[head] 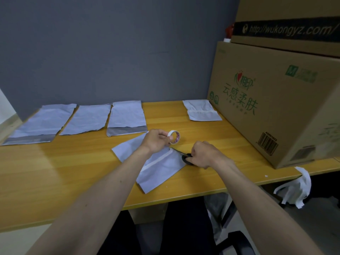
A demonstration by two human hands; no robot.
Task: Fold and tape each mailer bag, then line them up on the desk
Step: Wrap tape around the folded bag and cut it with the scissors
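Note:
A folded white mailer bag (161,170) lies slanted on the wooden desk (64,172) in front of me. My left hand (156,140) holds a white roll of tape (175,138) just above the bag's upper part. My right hand (204,155) grips black-handled scissors (184,156), their blades pointing left toward the tape over the bag's fold. Three mailer bags (127,116) lie side by side along the back left of the desk. One more folded bag (201,110) lies at the back right.
A large cardboard box (276,100) stands on the desk's right side, with another box (287,24) stacked on it. White paper strips (298,188) hang off the desk's right front edge. A grey wall runs behind the desk.

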